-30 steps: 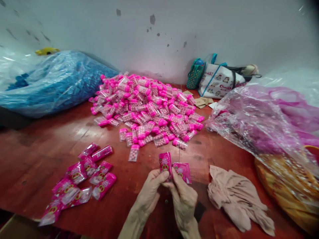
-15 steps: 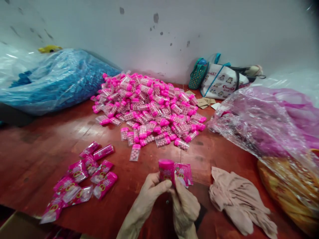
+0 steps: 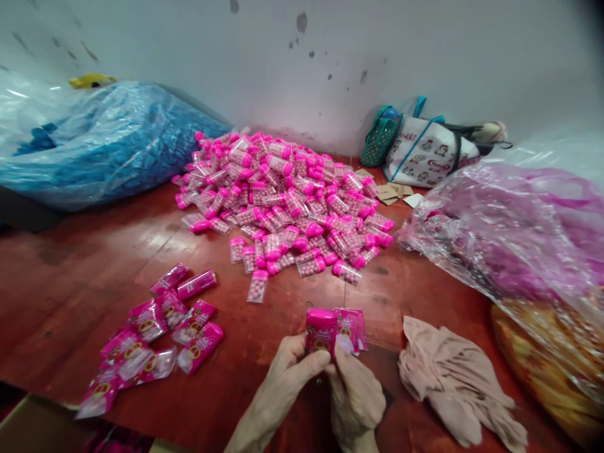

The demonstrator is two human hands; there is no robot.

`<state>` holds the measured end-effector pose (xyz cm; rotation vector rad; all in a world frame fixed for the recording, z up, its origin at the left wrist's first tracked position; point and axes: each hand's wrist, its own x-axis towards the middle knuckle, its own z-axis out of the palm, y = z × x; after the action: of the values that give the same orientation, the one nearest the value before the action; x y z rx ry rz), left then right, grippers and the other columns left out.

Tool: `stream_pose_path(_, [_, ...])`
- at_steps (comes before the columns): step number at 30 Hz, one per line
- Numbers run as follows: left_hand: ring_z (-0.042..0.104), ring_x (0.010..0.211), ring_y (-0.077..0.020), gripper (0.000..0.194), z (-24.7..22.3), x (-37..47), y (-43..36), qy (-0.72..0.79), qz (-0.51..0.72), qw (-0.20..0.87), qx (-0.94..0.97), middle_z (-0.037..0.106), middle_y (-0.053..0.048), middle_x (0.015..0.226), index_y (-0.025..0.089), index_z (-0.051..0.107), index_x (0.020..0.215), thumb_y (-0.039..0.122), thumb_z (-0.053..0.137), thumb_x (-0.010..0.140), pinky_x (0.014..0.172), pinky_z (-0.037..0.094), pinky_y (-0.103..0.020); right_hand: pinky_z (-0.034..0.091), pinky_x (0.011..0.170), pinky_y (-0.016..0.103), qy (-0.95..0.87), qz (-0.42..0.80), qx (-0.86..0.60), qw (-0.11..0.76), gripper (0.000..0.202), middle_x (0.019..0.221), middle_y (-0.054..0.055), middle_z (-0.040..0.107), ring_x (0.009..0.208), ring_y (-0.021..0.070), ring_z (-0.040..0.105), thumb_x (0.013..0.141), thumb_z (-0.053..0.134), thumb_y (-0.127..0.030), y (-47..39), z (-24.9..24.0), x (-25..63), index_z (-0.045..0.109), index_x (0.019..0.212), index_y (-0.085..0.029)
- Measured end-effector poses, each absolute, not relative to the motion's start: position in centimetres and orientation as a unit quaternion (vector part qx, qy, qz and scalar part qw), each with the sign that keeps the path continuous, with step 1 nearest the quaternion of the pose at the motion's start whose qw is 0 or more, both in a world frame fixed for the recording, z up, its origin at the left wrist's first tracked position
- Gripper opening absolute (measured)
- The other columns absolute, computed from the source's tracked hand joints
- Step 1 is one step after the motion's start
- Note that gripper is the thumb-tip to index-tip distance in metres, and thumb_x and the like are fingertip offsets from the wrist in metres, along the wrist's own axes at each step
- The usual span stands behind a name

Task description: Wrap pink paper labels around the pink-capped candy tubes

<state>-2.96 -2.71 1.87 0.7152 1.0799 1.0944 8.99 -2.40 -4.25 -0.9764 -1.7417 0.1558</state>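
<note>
A pink pack [image 3: 321,328] is held upright over the worktop [image 3: 94,264], the left hand [image 3: 289,372] clamped on its lower left, the right hand [image 3: 357,393] pinching its lower right edge. Printed sleeves [image 3: 356,324] lie just behind. At left, about ten wrapped packs [image 3: 202,345] look finished; beyond, a far larger heap of bare bottles [image 3: 278,165] suggests most remain unwrapped.

No word comes up legible here: the white bag [image 3: 422,154] shows red lettering and a red oval logo, both too blurred to spell out, while the held pink packet [image 3: 321,328] and the wrapped packets [image 3: 202,346] at left carry print, unreadable too.
</note>
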Motion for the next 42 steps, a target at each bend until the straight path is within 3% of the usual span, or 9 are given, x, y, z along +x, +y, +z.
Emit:
stream_pose_path(13, [0.058, 0.065, -0.0153, 0.011, 0.5, -3.0, -2.5, 0.475, 0.532, 0.669, 0.209, 0.067, -0.005, 0.065, 0.012, 0.071, 0.067, 0.021, 0.065, 0.068, 0.072, 0.043, -0.026, 0.053, 0.053, 0.026, -0.759, 0.056, -0.391, 0.517, 0.054, 0.078, 0.005, 0.072, 0.06, 0.0179, 0.068, 0.08, 0.056, -0.008, -1.7, -4.6, 8.4, 0.04, 0.131, -0.02])
stream_pose_path(17, [0.062, 0.069, -0.0189, 0.018, 0.1, -4.5, -2.7, 0.469, 0.568, 0.666, 0.119, 0.068, -0.01, 0.071, 0.009, 0.069, 0.076, 0.025, 0.062, 0.073, 0.071, 0.047, -0.031, 0.046, 0.045, 0.023, -0.779, 0.063, -0.365, 0.506, 0.045, 0.063, 0.003, 0.069, 0.043, 0.0123, 0.059, 0.08, 0.058, -0.01, -1.3, -3.9, 7.6, 0.05, 0.123, -0.016])
stream_pose_path(20, [0.064, 0.071, -0.0195, 0.013, 0.3, -7.8, -3.0, 0.527, 0.634, 0.56, 0.079, 0.069, -0.009, 0.072, 0.01, 0.067, 0.073, 0.023, 0.065, 0.07, 0.067, 0.05, -0.031, 0.042, 0.042, 0.023, -0.774, 0.042, -0.391, 0.495, 0.036, 0.054, -0.001, 0.065, 0.038, 0.0106, 0.054, 0.079, 0.059, -0.011, -1.4, -3.0, 8.3, 0.058, 0.114, -0.018])
stream_pose_path(24, [0.064, 0.065, -0.0157, 0.005, 1.3, -13.8, -4.1, 0.596, 0.703, 0.382, 0.063, 0.069, -0.005, 0.068, 0.011, 0.064, 0.069, 0.014, 0.066, 0.067, 0.063, 0.054, -0.025, 0.043, 0.048, 0.023, -0.726, -0.087, -0.516, 0.447, 0.028, 0.06, 0.001, 0.068, 0.043, 0.0122, 0.057, 0.077, 0.062, -0.013, -1.7, -2.4, 12.9, 0.065, 0.104, -0.021])
stream_pose_path(27, [0.063, 0.07, -0.0124, 0.013, 2.0, -17.0, -4.6, 0.602, 0.737, 0.303, 0.043, 0.069, -0.001, 0.07, 0.011, 0.063, 0.071, 0.002, 0.054, 0.072, 0.066, 0.054, -0.021, 0.047, 0.067, 0.031, -0.64, -0.158, -0.632, 0.407, 0.025, 0.073, 0.009, 0.069, 0.068, 0.0216, 0.063, 0.077, 0.062, -0.02, -2.3, -3.4, 18.2, 0.067, 0.102, -0.016])
stream_pose_path(31, [0.062, 0.069, -0.0101, 0.027, 1.7, -17.0, -4.4, 0.616, 0.694, 0.372, -0.002, 0.069, -0.002, 0.072, 0.01, 0.064, 0.073, 0.003, 0.039, 0.081, 0.064, 0.052, -0.016, 0.041, 0.079, 0.044, -0.637, -0.16, -0.688, 0.309, 0.041, 0.088, 0.016, 0.064, 0.085, 0.0297, 0.057, 0.083, 0.048, -0.043, -3.2, -5.8, 23.3, 0.066, 0.098, -0.011])
stream_pose_path(34, [0.061, 0.06, -0.0108, 0.014, 0.5, -14.0, -3.7, 0.611, 0.675, 0.414, 0.015, 0.069, -0.005, 0.07, 0.012, 0.065, 0.083, 0.012, 0.058, 0.071, 0.057, 0.051, -0.017, 0.041, 0.079, 0.043, -0.667, -0.131, -0.681, 0.274, 0.047, 0.087, 0.017, 0.061, 0.086, 0.0283, 0.054, 0.087, 0.036, -0.044, -3.6, -6.8, 24.1, 0.066, 0.094, -0.009])
stream_pose_path(37, [0.061, 0.062, -0.0121, 0.03, -0.5, -9.5, -2.8, 0.61, 0.634, 0.465, 0.098, 0.069, -0.005, 0.073, 0.013, 0.064, 0.091, 0.017, 0.069, 0.062, 0.058, 0.048, -0.019, 0.04, 0.08, 0.041, -0.662, -0.109, -0.689, 0.275, 0.049, 0.087, 0.016, 0.061, 0.087, 0.0278, 0.052, 0.088, 0.035, -0.045, -3.6, -6.8, 23.6, 0.065, 0.093, -0.007])
stream_pose_path(42, [0.06, 0.076, -0.0169, 0.02, -0.3, -1.3, -1.8, 0.603, 0.448, 0.531, 0.393, 0.066, -0.006, 0.083, 0.016, 0.065, 0.092, 0.021, 0.059, 0.074, 0.068, 0.046, -0.026, 0.039, 0.08, 0.041, -0.65, 0.003, -0.706, 0.28, 0.052, 0.093, 0.014, 0.061, 0.09, 0.0274, 0.052, 0.085, 0.034, -0.053, -3.8, -6.2, 23.7, 0.064, 0.095, -0.012])
